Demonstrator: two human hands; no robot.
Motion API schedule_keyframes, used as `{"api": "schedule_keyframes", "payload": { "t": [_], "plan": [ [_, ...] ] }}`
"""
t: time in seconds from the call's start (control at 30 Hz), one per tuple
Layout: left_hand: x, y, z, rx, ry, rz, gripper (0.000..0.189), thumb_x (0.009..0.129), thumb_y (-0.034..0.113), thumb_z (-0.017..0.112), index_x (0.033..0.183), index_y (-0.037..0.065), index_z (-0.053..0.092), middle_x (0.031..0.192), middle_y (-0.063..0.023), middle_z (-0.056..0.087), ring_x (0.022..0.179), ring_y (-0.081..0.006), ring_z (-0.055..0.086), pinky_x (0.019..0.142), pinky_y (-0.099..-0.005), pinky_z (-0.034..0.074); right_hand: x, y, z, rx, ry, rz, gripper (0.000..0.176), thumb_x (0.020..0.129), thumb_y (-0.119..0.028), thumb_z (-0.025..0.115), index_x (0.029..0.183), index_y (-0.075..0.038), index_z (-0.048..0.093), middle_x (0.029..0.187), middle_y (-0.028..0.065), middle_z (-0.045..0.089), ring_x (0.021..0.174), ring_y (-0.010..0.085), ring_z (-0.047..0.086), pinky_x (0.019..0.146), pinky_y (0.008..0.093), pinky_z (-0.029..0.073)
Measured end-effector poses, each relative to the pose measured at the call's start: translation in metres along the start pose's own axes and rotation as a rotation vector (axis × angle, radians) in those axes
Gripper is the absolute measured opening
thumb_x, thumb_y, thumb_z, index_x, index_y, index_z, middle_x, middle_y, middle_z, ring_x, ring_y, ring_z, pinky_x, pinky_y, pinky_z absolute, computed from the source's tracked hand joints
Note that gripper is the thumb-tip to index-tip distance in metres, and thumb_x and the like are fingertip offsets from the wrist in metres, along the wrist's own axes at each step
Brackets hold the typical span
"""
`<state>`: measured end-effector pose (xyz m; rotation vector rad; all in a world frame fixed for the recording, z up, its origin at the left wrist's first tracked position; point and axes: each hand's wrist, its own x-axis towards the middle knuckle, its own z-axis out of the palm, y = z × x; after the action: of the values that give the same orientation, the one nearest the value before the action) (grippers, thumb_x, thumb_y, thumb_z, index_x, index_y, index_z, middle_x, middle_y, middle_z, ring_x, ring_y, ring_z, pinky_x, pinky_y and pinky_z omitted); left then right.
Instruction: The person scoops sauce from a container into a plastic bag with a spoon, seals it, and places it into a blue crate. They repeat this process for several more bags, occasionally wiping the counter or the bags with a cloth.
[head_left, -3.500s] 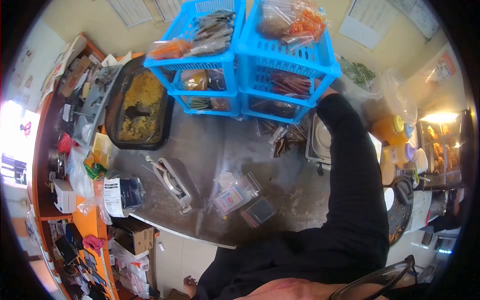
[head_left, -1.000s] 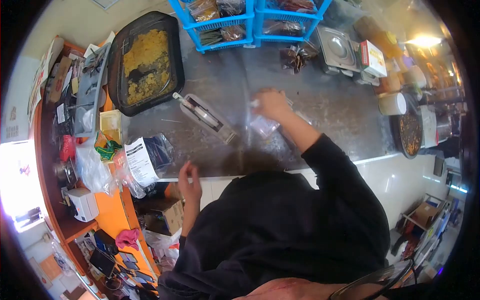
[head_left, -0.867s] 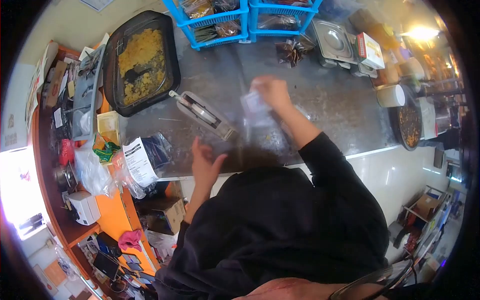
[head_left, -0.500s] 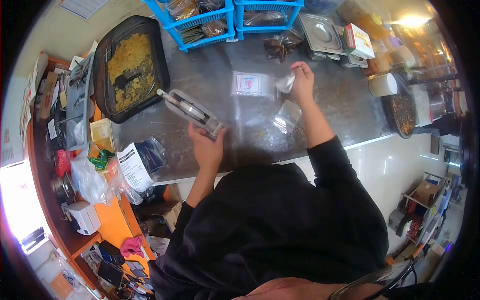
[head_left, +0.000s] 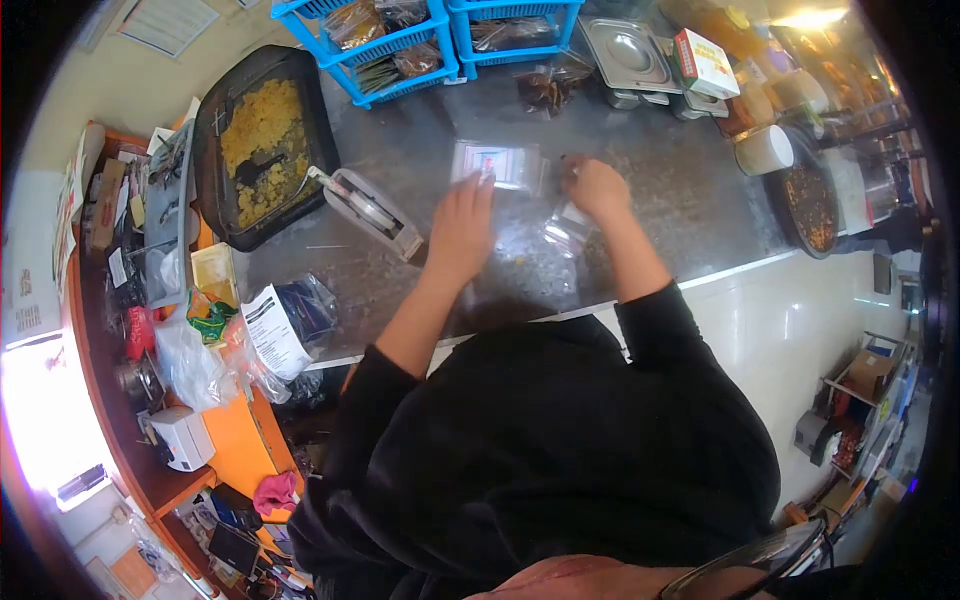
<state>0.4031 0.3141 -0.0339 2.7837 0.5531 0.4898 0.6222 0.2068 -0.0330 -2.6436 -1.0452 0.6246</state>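
Observation:
My left hand (head_left: 464, 228) lies with its fingertips on the near edge of a clear plastic packet with a printed label (head_left: 498, 167); its fingers are close together, and no held object shows. Just right of the packet is my right hand (head_left: 597, 188), its fingers bent inward; whatever they hold, if anything, is hidden. Under and beside that hand lies a small clear bag (head_left: 567, 230). A long grey stapler-like tool (head_left: 373, 213) rests on the metal table (head_left: 400, 140), left of my left hand.
A black tray (head_left: 322, 130) of yellow crumbly food stands at the left. Blue baskets (head_left: 405, 62) hold packets at the back. Steel containers (head_left: 630, 57), a red and white box (head_left: 707, 65) and a white tub (head_left: 765, 151) stand at the right. A printed paper (head_left: 272, 332) lies front left.
My left hand has let go of the grey tool and moved right onto the packet. The white piece at my right fingertips no longer shows there, and that hand has come slightly nearer.

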Motion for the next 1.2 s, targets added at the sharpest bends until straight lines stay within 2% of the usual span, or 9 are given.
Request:
{"api": "schedule_keyframes", "payload": {
  "t": [0.23,0.43,0.67,0.77,0.87,1.0,1.03,1.13,1.2],
  "plan": [
    [0.082,-0.017,0.049,0.205,-0.242,0.017,0.111,0.056,0.018,0.086,0.147,0.01,0.023,0.147,-0.0104,0.033,0.133,-0.0355,0.033,0.11,-0.0546,0.026,-0.055,0.016,0.025,-0.095,0.036,0.104,0.043,0.075,-0.03,0.072,0.106,-0.003,0.061,0.103,0.0213,0.064,0.1,0.0325,0.063,0.08,0.0421,0.052],
    [0.11,-0.019,0.037,0.209,-0.582,-0.005,0.097,0.053,0.03,0.085,0.137,0.012,0.041,0.135,-0.0111,0.045,0.127,-0.0336,0.039,0.111,-0.0566,0.021,-0.06,0.038,0.05,0.06,0.047,-0.127,0.024,0.08,-0.031,0.064,0.091,-0.009,0.067,0.098,0.0141,0.067,0.086,0.035,0.065,0.075,0.0443,0.052],
    [0.081,-0.012,0.046,-0.029,-0.268,-0.128,0.079,0.055,0.032,0.078,0.123,0.006,0.047,0.124,-0.0169,0.049,0.117,-0.0386,0.046,0.103,-0.0516,0.032,-0.03,0.072,0.019,0.541,-0.075,-0.26,0.028,0.077,-0.028,0.074,0.094,-0.007,0.069,0.085,0.0106,0.07,0.079,0.0245,0.066,0.073,0.0376,0.051],
    [0.08,0.027,0.039,-0.431,0.025,-0.356,0.08,0.06,0.019,0.078,0.128,0.005,0.039,0.121,-0.0174,0.049,0.117,-0.0333,0.048,0.1,-0.0442,0.038,-0.02,0.062,-0.063,0.96,-0.226,-0.245,0.023,0.079,-0.017,0.076,0.098,-0.004,0.071,0.088,0.0042,0.07,0.079,0.0092,0.06,0.074,0.029,0.049],
    [0.095,0.062,0.043,-0.658,0.231,-0.347,0.079,0.061,0.02,0.08,0.127,0.003,0.04,0.117,-0.0175,0.05,0.113,-0.0325,0.051,0.096,-0.0419,0.041,-0.012,0.05,-0.12,1.128,-0.314,-0.331,0.021,0.079,-0.016,0.076,0.096,-0.004,0.071,0.09,0.0031,0.07,0.081,0.0093,0.06,0.076,0.0281,0.049],
    [0.136,0.111,0.031,-0.5,0.446,-0.228,0.078,0.059,0.025,0.083,0.122,0.002,0.045,0.111,-0.0176,0.054,0.104,-0.0345,0.054,0.087,-0.0424,0.045,0.004,0.045,-0.139,0.602,0.181,-0.761,0.032,0.072,-0.025,0.079,0.098,-0.009,0.071,0.093,0.0078,0.071,0.084,0.0273,0.067,0.082,0.0327,0.05],
    [0.146,0.12,0.028,-0.4,0.51,-0.203,0.077,0.058,0.025,0.083,0.121,0.002,0.046,0.109,-0.0175,0.054,0.102,-0.035,0.054,0.085,-0.043,0.045,0.006,0.044,-0.138,0.51,0.269,-0.741,0.035,0.071,-0.03,0.077,0.1,-0.011,0.071,0.09,0.0143,0.07,0.086,0.0361,0.066,0.081,0.0369,0.05],
    [0.173,0.137,0.026,-0.066,0.625,-0.221,0.074,0.057,0.026,0.083,0.118,0.003,0.049,0.105,-0.0166,0.056,0.097,-0.0361,0.054,0.08,-0.0444,0.045,0.007,0.034,-0.165,0.428,0.099,-0.391,0.035,0.073,-0.032,0.072,0.101,-0.01,0.07,0.087,0.0189,0.068,0.085,0.035,0.066,0.077,0.0387,0.051],
    [0.18,0.144,0.021,-0.133,0.596,-0.275,0.075,0.059,0.026,0.082,0.122,0.004,0.048,0.109,-0.0173,0.055,0.098,-0.0362,0.055,0.083,-0.0442,0.045,0.018,0.037,-0.182,0.422,0.112,-0.41,0.038,0.074,-0.032,0.07,0.102,-0.007,0.068,0.085,0.0212,0.067,0.083,0.034,0.066,0.074,0.0395,0.051]
  ]
}}
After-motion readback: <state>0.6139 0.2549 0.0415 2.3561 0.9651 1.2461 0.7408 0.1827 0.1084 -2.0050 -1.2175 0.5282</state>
